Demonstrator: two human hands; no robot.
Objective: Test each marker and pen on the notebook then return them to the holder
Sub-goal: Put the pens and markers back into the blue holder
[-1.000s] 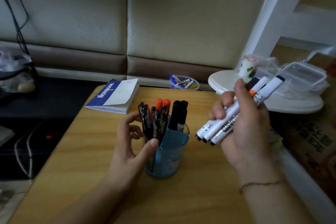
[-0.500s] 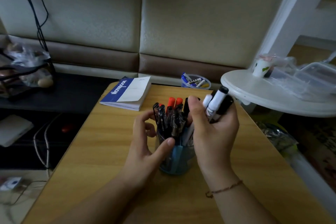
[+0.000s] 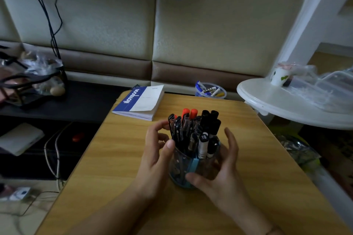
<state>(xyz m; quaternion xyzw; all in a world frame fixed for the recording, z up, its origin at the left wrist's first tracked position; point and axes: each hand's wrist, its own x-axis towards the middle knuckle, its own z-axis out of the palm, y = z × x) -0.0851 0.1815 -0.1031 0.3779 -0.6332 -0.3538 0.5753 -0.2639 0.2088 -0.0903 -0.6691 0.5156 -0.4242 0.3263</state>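
A clear-and-blue pen holder (image 3: 194, 165) stands mid-table, packed with several pens and markers (image 3: 202, 144); two have orange caps (image 3: 189, 113), the others are black or white-barrelled. My left hand (image 3: 157, 155) is at the holder's left side, thumb against its rim, fingers curled apart near the pen clips. To the holder's right is my right hand (image 3: 224, 170), fingers spread, thumb touching the lower front wall. Neither hand holds a pen. A closed blue-and-white notebook (image 3: 140, 102) lies at the table's far left corner.
The wooden table (image 3: 118, 162) drops off on the left to a dark shelf with cables (image 3: 53, 150). Behind the table sits a clear tub of markers (image 3: 210, 91). A white round side table (image 3: 271, 101) with a cup and plastic boxes stands at the right.
My right hand brought its bundle of white markers to the holder, let them go inside it and opened beside it. My left hand stayed at the holder's left side.
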